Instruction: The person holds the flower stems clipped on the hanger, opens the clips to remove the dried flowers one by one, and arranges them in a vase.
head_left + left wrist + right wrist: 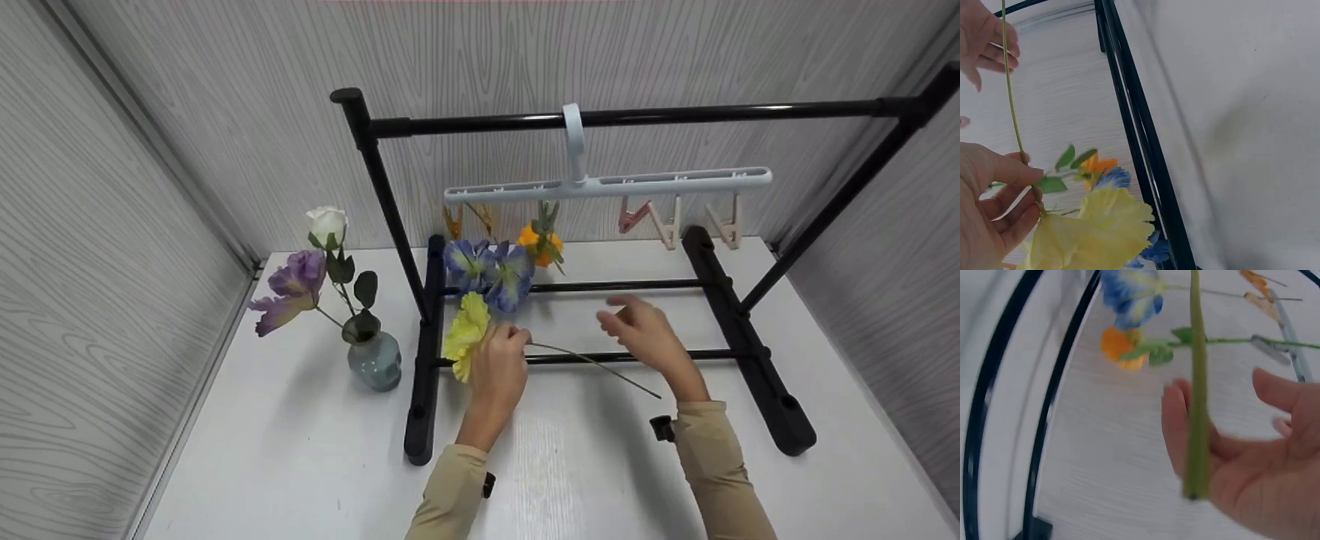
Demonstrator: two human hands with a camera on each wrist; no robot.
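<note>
Fingers (1022, 173) of the left hand (499, 367) pinch the stem (592, 361) of a yellow flower (466, 330) just behind its bloom, a hold that probably steadies the broad head and leaves the stem's length free; the fingers of the right hand (645, 334) are apart and hold nothing, near the stem's bare end; the flower itself is by the left end of the front lower bar. The white surface (300, 450) bears a black rack (615, 286) on two long feet, evidently set wide for balance; its top bar (720, 114) takes the hook of a pale hanger (585, 186), which lets the hanger's clips dangle over the lower bars. Outside the rack, to the left, a blue-grey vase (377, 364) holds a purple flower (296, 281) and a white rose (328, 225); its narrow neck presumably props their stems, the purple one leaning well outward. Two blue flowers (510, 277) hang heads down below the hanger's left half, likely because they are clipped by their stems; a smaller orange flower (551, 249) hangs beside them, its stem caught in a grey clip (1271, 350). Smallest of all are the clips: an orange clip (453, 227) and a tan clip (486, 219) above the blue blooms; a pink clip (639, 215) and two pale clips (669, 241) to the right, with no stem showing in them.
</note>
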